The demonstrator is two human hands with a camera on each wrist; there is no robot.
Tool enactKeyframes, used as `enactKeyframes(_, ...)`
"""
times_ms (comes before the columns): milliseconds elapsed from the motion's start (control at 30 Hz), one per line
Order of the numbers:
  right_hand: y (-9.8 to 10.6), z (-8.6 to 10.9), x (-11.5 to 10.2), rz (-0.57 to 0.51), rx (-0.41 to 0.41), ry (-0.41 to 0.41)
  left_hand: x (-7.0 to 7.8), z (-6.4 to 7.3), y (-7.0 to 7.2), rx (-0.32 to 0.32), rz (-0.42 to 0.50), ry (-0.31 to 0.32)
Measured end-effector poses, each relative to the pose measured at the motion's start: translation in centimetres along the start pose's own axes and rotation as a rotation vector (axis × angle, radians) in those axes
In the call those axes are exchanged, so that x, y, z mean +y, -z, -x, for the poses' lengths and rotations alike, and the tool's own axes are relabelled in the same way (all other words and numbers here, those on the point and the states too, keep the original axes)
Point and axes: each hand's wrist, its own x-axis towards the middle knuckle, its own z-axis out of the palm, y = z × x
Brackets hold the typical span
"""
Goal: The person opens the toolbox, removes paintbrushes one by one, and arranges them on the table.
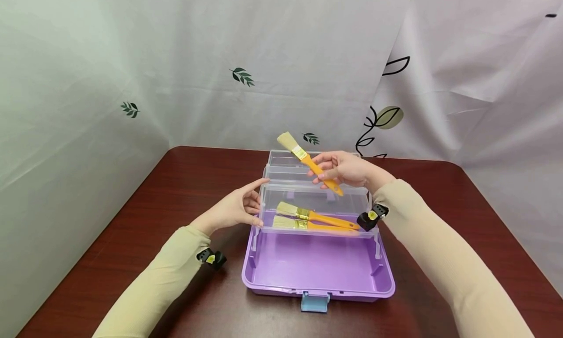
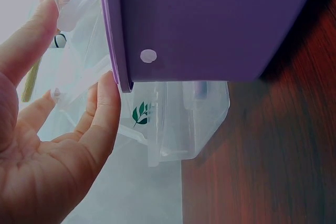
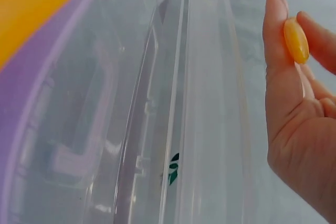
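My right hand (image 1: 347, 168) pinches a paintbrush (image 1: 317, 165) by its orange handle, raised over the toolbox with the pale bristles up and to the left. In the right wrist view the brush's handle end (image 3: 296, 40) shows between thumb and fingers. Two similar brushes, an upper one (image 1: 332, 220) and a lower one (image 1: 327, 226), lie in the front clear tray (image 1: 269, 206) of the purple toolbox (image 1: 316, 264). My left hand (image 1: 233, 208) is spread along the left end of the trays, thumb at the front tray's corner and forefinger reaching to a tray behind.
The toolbox stands open on a dark red-brown table (image 1: 202, 177), its clear stepped trays (image 1: 288, 174) raised toward the back. A blue latch (image 1: 314, 303) hangs at its front. White cloth with leaf prints (image 1: 198, 45) surrounds the table's back and sides.
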Motion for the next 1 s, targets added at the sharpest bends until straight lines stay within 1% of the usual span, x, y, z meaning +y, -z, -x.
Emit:
enactKeyframes(133, -0.5, 0.3, 0.1, -0.041, 0.033, -0.002, 0.1, 0.0, 0.0, 0.003, 0.005, -0.001)
enactKeyframes(333, -0.9, 1.2, 0.6, -0.122, 0.051, 0.018, 0.0, 0.0, 0.0, 0.004, 0.008, 0.002)
enactKeyframes(633, -0.9, 2.3, 1.3, -0.145, 0.082, 0.05, 0.2, 0.1, 0.0, 0.004, 0.005, -0.008)
enactKeyframes(1000, -0.9, 3.9, 2.6, -0.14, 0.115, 0.029, 0.3, 0.1, 0.0, 0.007, 0.003, -0.004)
